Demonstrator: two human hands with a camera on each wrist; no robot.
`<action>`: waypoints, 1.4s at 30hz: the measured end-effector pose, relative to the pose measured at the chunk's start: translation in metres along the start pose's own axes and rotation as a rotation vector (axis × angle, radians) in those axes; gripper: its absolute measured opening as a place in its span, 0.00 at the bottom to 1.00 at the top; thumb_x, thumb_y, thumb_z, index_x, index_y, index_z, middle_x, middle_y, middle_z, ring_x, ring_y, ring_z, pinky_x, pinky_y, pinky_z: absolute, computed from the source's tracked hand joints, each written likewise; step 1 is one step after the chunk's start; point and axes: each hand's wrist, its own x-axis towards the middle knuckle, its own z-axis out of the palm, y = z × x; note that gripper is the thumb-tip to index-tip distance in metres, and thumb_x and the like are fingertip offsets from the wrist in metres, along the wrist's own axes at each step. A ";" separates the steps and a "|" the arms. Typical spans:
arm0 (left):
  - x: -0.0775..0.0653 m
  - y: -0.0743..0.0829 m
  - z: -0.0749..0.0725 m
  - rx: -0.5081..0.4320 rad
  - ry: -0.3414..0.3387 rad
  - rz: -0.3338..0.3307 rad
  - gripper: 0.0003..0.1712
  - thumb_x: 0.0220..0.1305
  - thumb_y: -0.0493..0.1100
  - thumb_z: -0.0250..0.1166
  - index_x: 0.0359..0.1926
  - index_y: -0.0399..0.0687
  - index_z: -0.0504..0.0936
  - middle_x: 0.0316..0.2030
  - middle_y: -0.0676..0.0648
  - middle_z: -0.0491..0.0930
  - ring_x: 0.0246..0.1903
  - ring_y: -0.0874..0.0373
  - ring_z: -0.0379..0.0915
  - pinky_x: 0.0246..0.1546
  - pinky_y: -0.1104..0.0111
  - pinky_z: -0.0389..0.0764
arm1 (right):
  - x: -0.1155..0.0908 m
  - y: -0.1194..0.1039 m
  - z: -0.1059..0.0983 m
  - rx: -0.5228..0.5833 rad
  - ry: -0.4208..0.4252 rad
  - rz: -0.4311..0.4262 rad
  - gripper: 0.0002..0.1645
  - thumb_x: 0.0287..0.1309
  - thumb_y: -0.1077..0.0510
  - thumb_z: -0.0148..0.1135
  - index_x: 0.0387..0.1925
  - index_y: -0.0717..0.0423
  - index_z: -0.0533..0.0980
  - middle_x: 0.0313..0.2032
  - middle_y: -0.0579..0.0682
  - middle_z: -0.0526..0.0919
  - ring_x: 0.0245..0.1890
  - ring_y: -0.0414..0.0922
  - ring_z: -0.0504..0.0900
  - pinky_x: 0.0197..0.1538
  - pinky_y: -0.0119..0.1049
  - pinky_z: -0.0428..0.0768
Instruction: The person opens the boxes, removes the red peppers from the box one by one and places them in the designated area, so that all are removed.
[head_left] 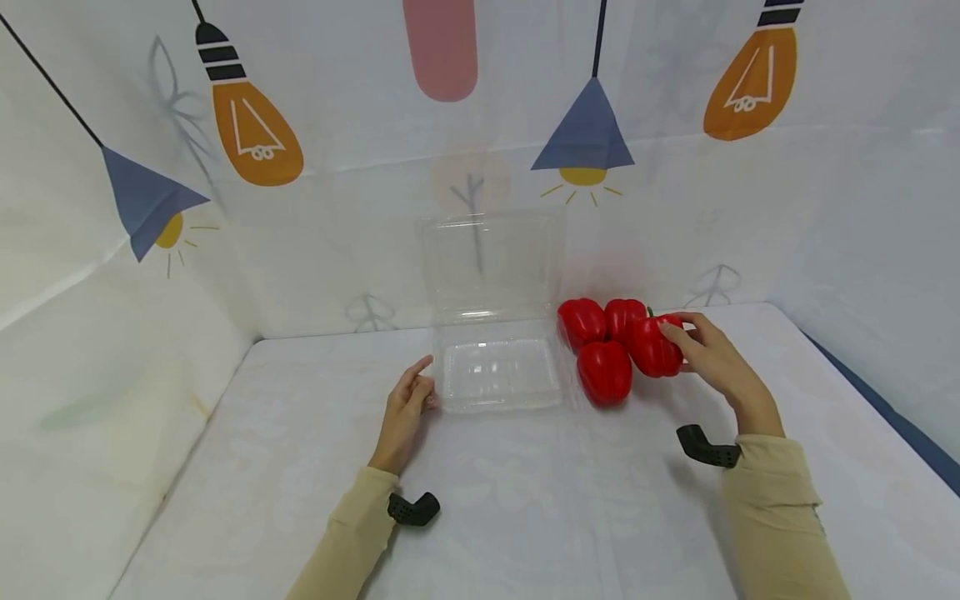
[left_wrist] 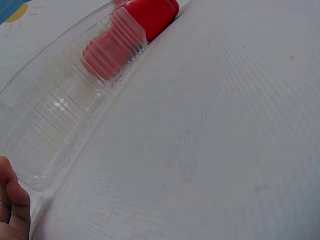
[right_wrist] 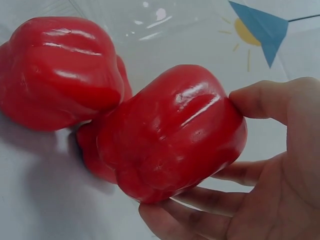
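My right hand (head_left: 708,354) grips a red bell pepper (head_left: 656,346), with the thumb on one side and the fingers curled round the other, as the right wrist view shows. Three more red bell peppers stand close by: a front one (head_left: 604,372), a back left one (head_left: 581,323) and a back one (head_left: 625,318). To their left lies a clear plastic clamshell container (head_left: 498,408), its lid (head_left: 491,218) raised against the back wall. At the container's left side is my left hand (head_left: 405,412), its fingertips at the edge; the left wrist view shows only part of the fingers.
A white cloth (head_left: 555,517) covers the table. Behind it rises a white wall sheet (head_left: 337,242) printed with lamps and bulbs. Each sleeve carries a black wrist mount, one on the left (head_left: 414,509) and one on the right (head_left: 707,447).
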 end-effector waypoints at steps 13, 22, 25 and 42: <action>0.000 0.004 -0.001 -0.008 -0.021 -0.043 0.23 0.72 0.37 0.48 0.66 0.46 0.65 0.29 0.51 0.69 0.30 0.63 0.68 0.36 0.75 0.75 | 0.003 0.010 -0.001 -0.017 -0.075 0.046 0.45 0.68 0.36 0.38 0.71 0.64 0.45 0.64 0.70 0.58 0.59 0.63 0.65 0.56 0.55 0.75; -0.010 0.025 0.004 0.008 -0.031 -0.040 0.24 0.72 0.36 0.48 0.67 0.39 0.62 0.29 0.53 0.68 0.30 0.64 0.68 0.37 0.75 0.75 | 0.004 0.014 -0.002 -0.014 -0.121 0.078 0.46 0.67 0.34 0.37 0.70 0.64 0.46 0.64 0.69 0.58 0.60 0.64 0.64 0.57 0.55 0.74; -0.010 0.026 0.004 0.021 -0.032 -0.034 0.24 0.72 0.36 0.47 0.67 0.38 0.61 0.29 0.54 0.68 0.30 0.64 0.68 0.37 0.75 0.75 | 0.004 0.015 -0.003 -0.014 -0.139 0.078 0.46 0.67 0.34 0.37 0.70 0.65 0.46 0.63 0.69 0.60 0.60 0.64 0.65 0.58 0.55 0.74; -0.010 0.027 0.004 0.045 -0.034 -0.022 0.24 0.72 0.37 0.47 0.67 0.39 0.62 0.29 0.52 0.68 0.30 0.62 0.68 0.38 0.74 0.74 | 0.007 0.025 -0.004 -0.001 -0.210 0.079 0.43 0.69 0.38 0.37 0.69 0.68 0.47 0.61 0.69 0.62 0.56 0.62 0.68 0.50 0.47 0.81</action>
